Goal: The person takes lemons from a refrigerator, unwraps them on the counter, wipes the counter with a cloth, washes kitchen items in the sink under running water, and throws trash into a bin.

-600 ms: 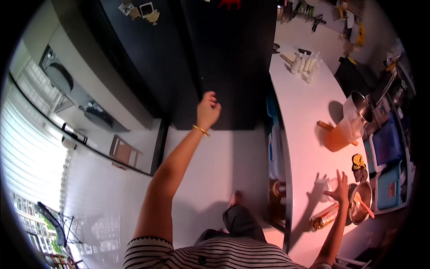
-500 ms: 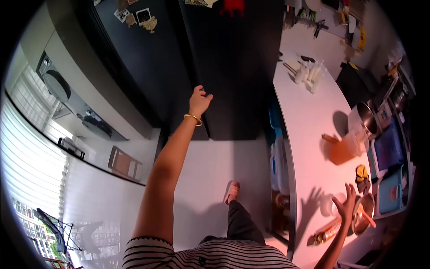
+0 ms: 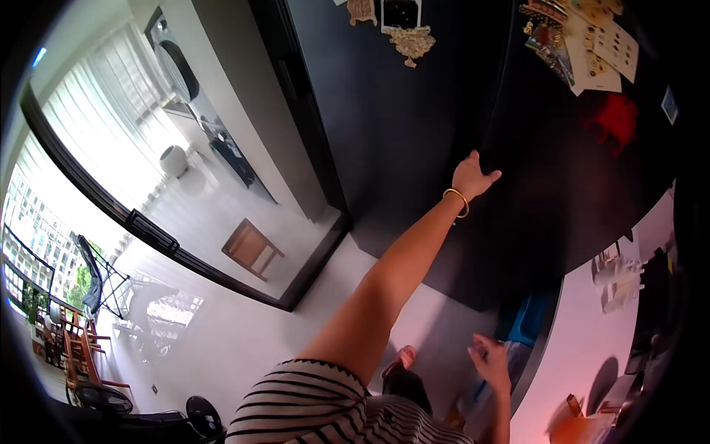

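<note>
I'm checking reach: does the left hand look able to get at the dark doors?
Likely yes: the left hand is stretched out close to the dark doors, nothing visible in between; whether it touches them is unclear.

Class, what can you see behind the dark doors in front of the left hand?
Nothing behind the dark doors can be made out; they cover whatever is there. Their outside bears papers and a red item. Whether the left hand touches them is unclear.
</note>
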Available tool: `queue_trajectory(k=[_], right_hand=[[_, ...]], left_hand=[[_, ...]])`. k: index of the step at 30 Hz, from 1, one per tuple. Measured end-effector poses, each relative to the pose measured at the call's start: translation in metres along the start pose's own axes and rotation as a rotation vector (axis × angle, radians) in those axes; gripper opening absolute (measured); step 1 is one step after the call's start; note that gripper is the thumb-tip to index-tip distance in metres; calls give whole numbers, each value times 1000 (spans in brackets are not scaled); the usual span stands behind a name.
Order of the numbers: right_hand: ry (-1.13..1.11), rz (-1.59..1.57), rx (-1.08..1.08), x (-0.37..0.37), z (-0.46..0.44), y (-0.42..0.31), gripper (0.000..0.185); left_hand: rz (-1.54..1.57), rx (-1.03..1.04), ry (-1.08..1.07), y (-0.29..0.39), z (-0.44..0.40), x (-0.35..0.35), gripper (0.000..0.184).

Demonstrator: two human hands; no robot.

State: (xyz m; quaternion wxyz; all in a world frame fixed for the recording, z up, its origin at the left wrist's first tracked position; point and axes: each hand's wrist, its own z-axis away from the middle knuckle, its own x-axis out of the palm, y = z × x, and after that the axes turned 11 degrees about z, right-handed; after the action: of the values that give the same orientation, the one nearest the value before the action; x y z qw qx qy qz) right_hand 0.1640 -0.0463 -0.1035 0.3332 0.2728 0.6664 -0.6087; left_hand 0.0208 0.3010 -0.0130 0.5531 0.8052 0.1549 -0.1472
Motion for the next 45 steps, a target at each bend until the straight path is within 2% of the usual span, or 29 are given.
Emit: queue_trajectory(k=[1,3,5,7,8,9,10,11,13,15,17,19,20,24,26,27,29,31,33,35,36,38,41,42,44,45], right_hand=[[-23,34,-29,5,-11,0,33],[37,-8,-61,14,-35,-29,33],[69,-283,74,45,-49,-39,31],[257,-557,257,101,-53,-20,34],[298,-540,315,101,-49,-31,34],[451,-721,537,97,-56,-39,38],[608,-917,747,99,-65,-46,43],[648,-918,772,103,-67,-42,43],[946,-1201,984,113,-44,-13,52],[1245,-1281,865,125,-7,15,52],[1149,-1288,643,127,64,58,54],[1034,-1197,491,98,108,62,44],[1077,-1191,538,78,126,62,43],[1375,-1136,857,12,158,76,39],[1482,-1087,970,-5,170,91,37],[1523,-1059,1022,-8,183,101,36],[1587,-1014,1129,-5,203,112,34],[1637,-971,1242,7,225,119,32],[1671,-930,1369,25,245,118,30],[1681,-906,1494,46,254,110,28],[1681,-898,1549,58,256,104,27],[1643,-892,1649,81,250,98,25],[1519,-944,1738,114,217,92,22],[1454,-975,1753,128,199,90,21],[1299,-1022,1790,155,163,83,19],[1195,-1026,1830,168,143,78,18]], left_hand=[[23,-14,-7,6,1,-5,71],[22,-40,-97,20,10,-23,60],[58,160,-138,19,38,-37,53],[10,203,-269,27,82,-55,49],[8,212,-432,34,107,-66,48],[4,236,-583,38,130,-77,47],[155,323,-681,37,153,-89,43],[300,402,-773,31,168,-101,40],[304,377,-1314,3,179,-125,25],[254,258,-1298,-51,189,-127,16],[215,191,-1121,-93,191,-126,15],[197,106,-1196,-108,175,-111,15],[166,23,-1236,-113,168,-97,14],[302,-35,-1270,-181,145,-6,15],[578,-809,-1185,-205,119,52,18],[584,-813,-1194,-228,112,92,18],[867,-1203,-780,-277,98,156,17],[966,-1363,-558,-322,88,218,13],[1163,-1336,-423,-388,87,277,14],[1300,-1413,-318,-404,69,317,16],[1278,-1436,-322,-402,63,328,16],[1152,-1472,41,-381,53,327,9],[1129,-1581,163,-356,51,329,16],[1132,-1588,157,-363,56,332,16],[1642,-1434,-34,-379,67,334,15],[1652,-1442,-34,-375,70,337,15]])
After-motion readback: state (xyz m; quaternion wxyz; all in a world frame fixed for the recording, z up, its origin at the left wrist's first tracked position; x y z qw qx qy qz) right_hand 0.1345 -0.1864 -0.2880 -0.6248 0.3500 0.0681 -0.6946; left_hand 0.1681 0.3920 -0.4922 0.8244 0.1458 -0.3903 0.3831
